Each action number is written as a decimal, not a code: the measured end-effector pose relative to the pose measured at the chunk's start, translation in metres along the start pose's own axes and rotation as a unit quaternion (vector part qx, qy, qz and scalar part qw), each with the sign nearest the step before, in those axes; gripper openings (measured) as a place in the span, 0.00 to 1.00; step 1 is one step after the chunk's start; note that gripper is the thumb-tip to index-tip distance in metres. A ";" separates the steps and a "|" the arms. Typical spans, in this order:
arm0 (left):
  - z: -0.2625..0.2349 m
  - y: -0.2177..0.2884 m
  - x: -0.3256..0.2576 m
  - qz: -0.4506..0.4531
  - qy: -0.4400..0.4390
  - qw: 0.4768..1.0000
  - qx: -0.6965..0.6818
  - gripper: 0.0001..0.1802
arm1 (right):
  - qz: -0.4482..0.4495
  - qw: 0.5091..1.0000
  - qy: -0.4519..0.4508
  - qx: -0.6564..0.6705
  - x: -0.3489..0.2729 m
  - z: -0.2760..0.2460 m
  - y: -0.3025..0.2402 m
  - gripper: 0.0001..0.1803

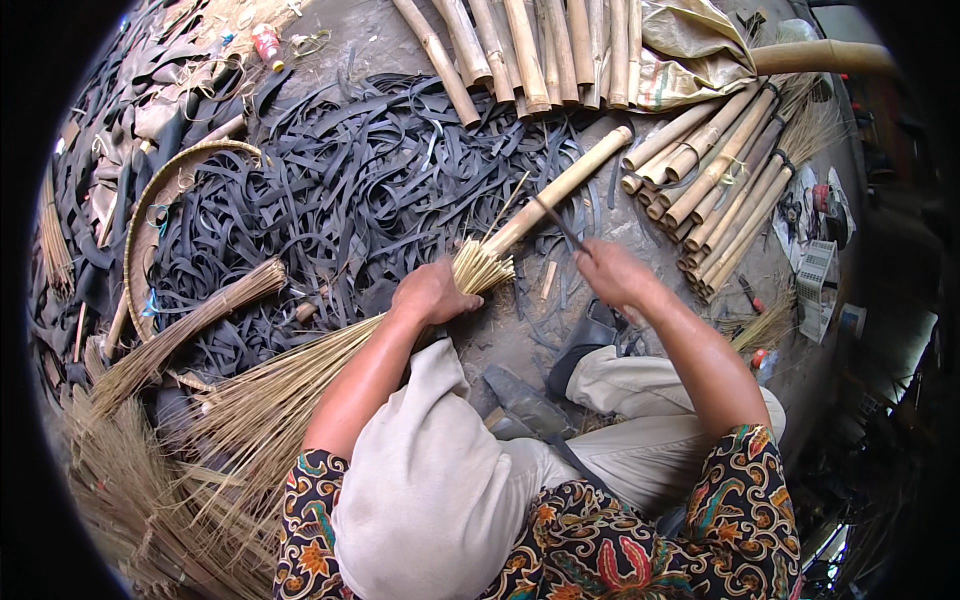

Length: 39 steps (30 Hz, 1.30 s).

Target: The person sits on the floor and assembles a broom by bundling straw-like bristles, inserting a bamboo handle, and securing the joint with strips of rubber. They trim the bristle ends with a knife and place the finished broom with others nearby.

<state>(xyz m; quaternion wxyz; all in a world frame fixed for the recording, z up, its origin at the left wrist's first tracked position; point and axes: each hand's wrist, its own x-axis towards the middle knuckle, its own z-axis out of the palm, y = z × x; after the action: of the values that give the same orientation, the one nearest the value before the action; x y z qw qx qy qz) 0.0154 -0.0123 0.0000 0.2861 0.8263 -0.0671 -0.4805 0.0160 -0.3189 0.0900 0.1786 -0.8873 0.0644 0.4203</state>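
My left hand (432,293) is wrapped round a bundle of thin broom sticks (478,268) near its cut ends. The bundle's long, thin tails fan out under my left forearm towards the lower left. From the cut ends a bamboo pole (570,182) reaches up and to the right; where it enters the bundle is partly hidden. Closed in my right hand (615,272) is a dark, narrow, knife-like tool (560,222). Its far end lies at or across the pole's side; whether it touches cannot be told. One loose stick (518,192) stands up beside the pole.
Tangled black rubber strips (330,200) cover the floor at left and centre. Bamboo poles (540,50) lie at the back, beside a sack (690,50). Finished brooms (715,190) are stacked at right. Another stick bundle (200,315) and a curved cane hoop (135,230) lie left.
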 end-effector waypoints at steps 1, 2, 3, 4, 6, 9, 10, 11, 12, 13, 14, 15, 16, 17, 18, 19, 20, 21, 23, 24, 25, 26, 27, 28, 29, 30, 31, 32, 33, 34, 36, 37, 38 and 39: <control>0.000 0.001 0.000 -0.003 0.000 1.000 0.004 0.45 | 0.061 0.995 -0.027 0.079 0.007 -0.019 0.005 0.21; -0.001 0.002 0.000 -0.003 0.001 1.000 0.008 0.45 | 0.062 0.994 -0.007 0.092 0.014 -0.035 0.008 0.21; -0.001 0.004 0.000 -0.003 0.002 1.000 0.010 0.45 | 0.075 0.990 0.010 0.121 0.019 -0.046 0.009 0.22; -0.001 0.005 0.000 -0.001 0.001 1.000 0.012 0.46 | 0.083 0.991 0.027 0.106 0.023 -0.055 0.009 0.21; -0.001 0.006 0.000 -0.002 -0.001 1.000 0.014 0.46 | -0.013 1.000 -0.005 -0.009 0.020 -0.057 0.004 0.21; 0.000 0.006 -0.001 -0.007 0.006 1.000 0.027 0.47 | -0.139 0.967 -0.107 -0.184 0.008 -0.043 -0.009 0.20; 0.001 0.005 0.000 -0.010 0.000 1.000 0.024 0.47 | -0.107 0.969 -0.125 -0.184 0.003 -0.038 -0.014 0.20; 0.001 0.004 0.000 -0.009 -0.001 1.000 0.023 0.47 | -0.118 0.969 -0.143 -0.162 0.000 -0.034 -0.019 0.20; 0.001 0.003 0.001 -0.005 -0.002 1.000 0.020 0.46 | -0.093 0.977 -0.109 -0.157 -0.002 -0.032 -0.023 0.20; 0.002 0.002 0.002 -0.004 0.001 1.000 0.019 0.46 | -0.082 0.983 -0.081 -0.141 -0.005 -0.030 -0.026 0.19; 0.002 0.002 0.003 -0.001 0.002 1.000 0.019 0.46 | -0.045 0.989 -0.034 -0.135 -0.007 -0.026 -0.030 0.19; 0.002 0.002 0.003 0.001 0.003 1.000 0.019 0.45 | -0.039 0.993 -0.060 -0.089 -0.009 -0.021 -0.033 0.20; 0.003 0.002 0.003 0.004 0.008 1.000 0.022 0.45 | -0.005 0.996 -0.066 -0.054 -0.010 -0.012 -0.037 0.20; 0.004 0.003 0.002 0.007 0.015 1.000 0.026 0.44 | 0.018 0.998 -0.060 -0.009 -0.013 -0.001 -0.040 0.20; 0.004 0.004 0.000 0.010 0.038 0.999 0.028 0.44 | -0.014 0.996 -0.081 -0.031 -0.018 0.013 -0.041 0.21; 0.005 0.006 -0.004 0.000 0.044 0.998 0.050 0.43 | -0.055 0.993 -0.093 -0.042 -0.023 0.028 -0.043 0.21; 0.006 0.007 -0.007 -0.010 0.066 0.995 0.071 0.43 | -0.105 0.984 -0.135 -0.049 -0.026 0.039 -0.044 0.21; 0.007 0.009 -0.011 -0.018 0.067 0.994 0.088 0.43 | -0.076 0.994 -0.075 -0.034 -0.025 0.042 -0.041 0.21; 0.005 0.010 -0.016 -0.023 0.081 0.992 0.095 0.42 | -0.021 1.000 0.020 -0.007 -0.025 0.053 -0.041 0.21; 0.004 0.011 -0.017 -0.045 0.066 0.991 0.110 0.41 | -0.006 0.999 -0.008 0.051 -0.026 0.058 -0.043 0.21; 0.002 0.011 -0.016 -0.028 0.056 0.994 0.092 0.41 | 0.034 0.994 0.003 0.099 -0.029 0.062 -0.044 0.21; 0.000 0.011 -0.014 -0.029 0.034 0.995 0.088 0.41 | 0.078 0.984 0.005 0.160 -0.030 0.065 -0.046 0.21; -0.001 0.012 -0.011 -0.016 0.038 0.996 0.081 0.40 | 0.035 0.994 -0.003 0.107 -0.034 0.068 -0.047 0.21; -0.002 0.013 -0.008 -0.019 0.019 0.997 0.076 0.41 | -0.008 0.998 -0.027 0.063 -0.036 0.071 -0.048 0.22; -0.003 0.013 -0.006 -0.032 0.007 0.996 0.081 0.41 | -0.050 0.994 -0.093 0.018 -0.040 0.075 -0.050 0.22; -0.003 0.013 -0.004 -0.027 0.011 0.997 0.077 0.41 | -0.041 0.998 -0.053 0.014 -0.040 0.076 -0.050 0.22; -0.005 0.013 -0.001 -0.032 -0.001 0.996 0.080 0.42 | -0.027 0.997 -0.016 0.067 -0.042 0.080 -0.052 0.22; -0.004 0.013 -0.001 -0.017 0.025 0.997 0.072 0.41 | 0.011 0.994 -0.001 0.112 -0.041 0.081 -0.051 0.22; -0.003 0.013 -0.002 -0.016 0.021 0.997 0.070 0.41 | 0.043 0.985 0.045 0.163 -0.042 0.087 -0.053 0.21; -0.002 0.013 -0.004 -0.016 0.038 0.997 0.071 0.41 | 0.037 0.986 0.038 0.157 -0.040 0.088 -0.054 0.21; 0.000 0.013 -0.011 -0.026 0.066 0.995 0.069 0.40 | -0.024 0.997 -0.024 0.074 -0.037 0.090 -0.056 0.22; 0.002 0.012 -0.015 -0.028 0.091 0.993 0.066 0.40 | -0.058 0.994 -0.092 0.032 -0.036 0.091 -0.056 0.22; 0.004 0.010 -0.020 0.008 0.130 0.986 0.107 0.39 | -0.052 0.997 -0.060 0.015 -0.035 0.089 -0.056 0.21; 0.001 0.007 -0.020 -0.004 0.138 0.985 0.106 0.39 | -0.025 0.997 -0.001 0.071 -0.034 0.088 -0.056 0.21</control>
<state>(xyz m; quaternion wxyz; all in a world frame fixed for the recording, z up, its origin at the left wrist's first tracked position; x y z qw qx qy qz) 0.0048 -0.0109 0.0180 0.2017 0.9105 -0.0743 -0.3534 -0.0543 -0.2357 0.0795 0.2513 -0.8734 0.0716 0.4111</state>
